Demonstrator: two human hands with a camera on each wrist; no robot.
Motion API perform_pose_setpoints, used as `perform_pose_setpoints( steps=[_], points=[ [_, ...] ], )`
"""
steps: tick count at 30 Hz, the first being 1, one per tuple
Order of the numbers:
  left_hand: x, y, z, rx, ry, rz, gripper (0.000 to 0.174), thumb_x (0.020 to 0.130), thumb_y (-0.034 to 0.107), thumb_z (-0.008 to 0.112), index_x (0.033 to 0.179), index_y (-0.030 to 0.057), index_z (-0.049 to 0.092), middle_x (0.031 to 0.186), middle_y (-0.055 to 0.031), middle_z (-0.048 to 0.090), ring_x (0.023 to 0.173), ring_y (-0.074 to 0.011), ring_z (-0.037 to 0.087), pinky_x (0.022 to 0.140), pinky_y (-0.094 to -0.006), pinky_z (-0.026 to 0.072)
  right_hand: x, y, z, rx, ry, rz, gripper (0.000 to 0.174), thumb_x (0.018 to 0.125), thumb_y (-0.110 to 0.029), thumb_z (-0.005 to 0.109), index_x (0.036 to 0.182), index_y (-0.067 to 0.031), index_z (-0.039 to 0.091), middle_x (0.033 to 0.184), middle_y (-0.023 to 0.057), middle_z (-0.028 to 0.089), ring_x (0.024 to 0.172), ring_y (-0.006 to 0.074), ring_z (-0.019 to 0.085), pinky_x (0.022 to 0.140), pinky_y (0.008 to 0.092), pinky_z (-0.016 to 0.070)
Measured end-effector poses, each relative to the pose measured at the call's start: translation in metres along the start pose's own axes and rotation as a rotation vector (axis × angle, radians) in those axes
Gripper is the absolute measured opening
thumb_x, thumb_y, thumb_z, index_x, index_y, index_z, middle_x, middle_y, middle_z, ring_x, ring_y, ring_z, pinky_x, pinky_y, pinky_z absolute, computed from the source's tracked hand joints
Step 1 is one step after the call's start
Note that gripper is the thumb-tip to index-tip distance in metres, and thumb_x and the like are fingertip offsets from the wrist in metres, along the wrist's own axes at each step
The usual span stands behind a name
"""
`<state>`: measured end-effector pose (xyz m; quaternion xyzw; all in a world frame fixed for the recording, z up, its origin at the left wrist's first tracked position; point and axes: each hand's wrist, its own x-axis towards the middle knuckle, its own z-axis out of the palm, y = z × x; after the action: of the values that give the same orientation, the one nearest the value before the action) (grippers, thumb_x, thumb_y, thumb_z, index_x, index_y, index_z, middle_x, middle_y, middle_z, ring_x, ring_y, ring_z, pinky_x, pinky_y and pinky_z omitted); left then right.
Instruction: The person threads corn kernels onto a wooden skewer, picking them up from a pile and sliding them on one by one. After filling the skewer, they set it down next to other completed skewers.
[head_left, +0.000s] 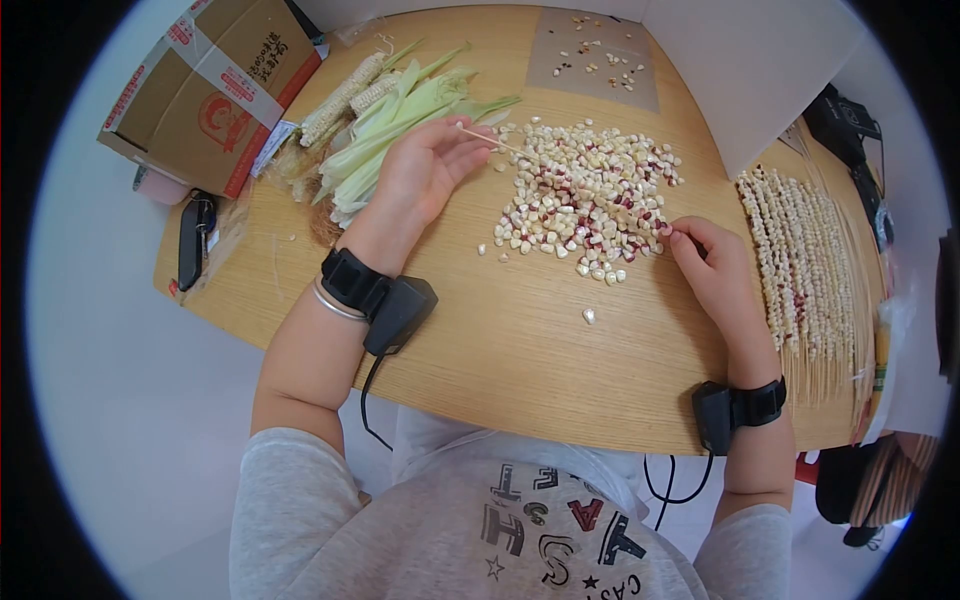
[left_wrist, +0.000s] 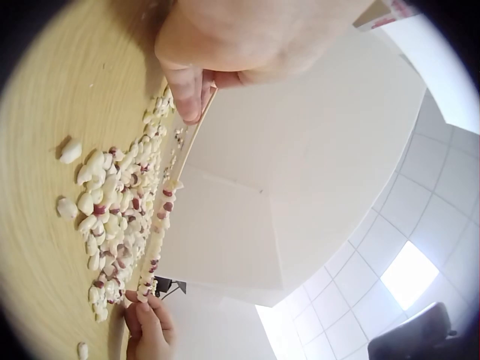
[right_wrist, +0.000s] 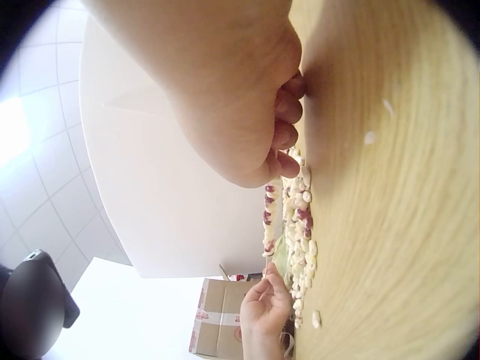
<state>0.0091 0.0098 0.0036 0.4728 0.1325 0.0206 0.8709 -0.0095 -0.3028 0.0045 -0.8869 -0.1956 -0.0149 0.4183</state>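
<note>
A thin wooden stick (head_left: pixel 505 147) runs above a pile of white and dark red corn kernels (head_left: pixel 545 215). My left hand (head_left: pixel 425 175) pinches its bare end, as the left wrist view also shows with the hand (left_wrist: pixel 247 37) close up. Kernels threaded on the stick (left_wrist: pixel 166 206) fill its far part. At that other end my right hand (head_left: pixel 718 270) pinches with thumb and fingers at the last kernels. In the right wrist view the right hand (right_wrist: pixel 232 97) covers its own fingertip contact, and the left hand (right_wrist: pixel 266 307) is beyond the threaded row (right_wrist: pixel 268 217).
Corn cobs (head_left: pixel 345 100) and green husks (head_left: pixel 400 135) lie left of the pile, near a cardboard box (head_left: pixel 215 90). Finished-looking rows of strung kernels (head_left: pixel 800 260) lie at the right. A grey mat (head_left: pixel 590 65) with scattered kernels is at the back, beside a white panel (head_left: pixel 755 70).
</note>
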Motion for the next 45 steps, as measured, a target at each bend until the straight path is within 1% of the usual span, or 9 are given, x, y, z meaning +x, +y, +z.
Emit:
perform_pose_setpoints(
  steps=[14,23,29,32,34,40,45],
  points=[
    [-0.0004,0.0004,0.001,0.017,0.002,0.02,0.024,0.085,0.001,0.043,0.107,-0.009,0.042,0.102,-0.0264,0.056,0.093,-0.0289,0.059,0.08,-0.0325,0.0531,0.0001,-0.0022,-0.0005,-0.014,0.0,0.01,0.017,0.082,-0.013,0.053,0.085,0.0013,0.062,0.063,0.0104,0.058,0.053,0.0151,0.051,0.052,0.0272,0.0397],
    [-0.0028,0.0008,0.002,0.051,-0.052,0.043,0.023,0.086,0.001,0.044,0.106,-0.009,0.044,0.101,-0.0257,0.056,0.093,-0.0277,0.059,0.079,-0.0308,0.0536,0.0001,-0.0005,-0.0006,-0.022,0.006,0.005,0.018,0.081,-0.014,0.053,0.085,0.0014,0.062,0.062,0.0104,0.058,0.052,0.0147,0.05,0.051,0.0271,0.0396],
    [-0.0028,0.0005,0.0034,0.046,-0.028,0.053,0.024,0.086,0.001,0.042,0.108,-0.0087,0.043,0.101,-0.0258,0.056,0.093,-0.0279,0.06,0.078,-0.0308,0.0538,0.0002,-0.003,-0.0009,-0.024,0.004,0.004,0.017,0.081,-0.013,0.054,0.085,0.0015,0.062,0.063,0.0103,0.058,0.053,0.0146,0.05,0.051,0.0268,0.0398],
    [-0.0009,-0.0009,0.0007,0.014,-0.021,0.026,0.023,0.087,0.001,0.041,0.108,-0.0084,0.042,0.102,-0.0259,0.056,0.093,-0.0282,0.06,0.078,-0.0312,0.0538,0.0005,-0.0024,-0.0007,-0.022,0.006,-0.01,0.017,0.081,-0.013,0.054,0.085,0.0015,0.062,0.063,0.0103,0.058,0.053,0.0141,0.05,0.051,0.0265,0.0397],
    [-0.0002,-0.002,-0.0007,0.023,-0.001,0.038,0.023,0.087,0.002,0.041,0.108,-0.008,0.042,0.102,-0.0262,0.056,0.093,-0.0286,0.06,0.079,-0.0316,0.0537,0.0002,-0.0032,-0.001,-0.017,-0.006,0.024,0.017,0.081,-0.013,0.053,0.085,0.0017,0.062,0.063,0.0099,0.058,0.053,0.0135,0.05,0.051,0.0262,0.0396],
    [-0.0021,-0.0017,0.0026,0.09,0.054,0.062,0.021,0.087,0.002,0.041,0.106,-0.007,0.044,0.102,-0.0251,0.056,0.093,-0.0287,0.059,0.078,-0.0314,0.0534,0.0005,-0.0012,-0.0003,-0.014,-0.008,0.021,0.018,0.081,-0.013,0.053,0.086,0.0019,0.062,0.063,0.0095,0.058,0.054,0.0135,0.05,0.051,0.0262,0.0396],
    [0.002,-0.0022,-0.0029,0.03,0.019,0.04,0.019,0.088,0.002,0.042,0.104,-0.0063,0.045,0.101,-0.024,0.057,0.092,-0.0274,0.06,0.078,-0.0312,0.0533,0.0001,-0.0007,0.0001,-0.018,0.001,0.02,0.018,0.081,-0.013,0.053,0.086,0.0017,0.062,0.062,0.0099,0.057,0.053,0.0139,0.049,0.051,0.0263,0.0394]
  ],
)
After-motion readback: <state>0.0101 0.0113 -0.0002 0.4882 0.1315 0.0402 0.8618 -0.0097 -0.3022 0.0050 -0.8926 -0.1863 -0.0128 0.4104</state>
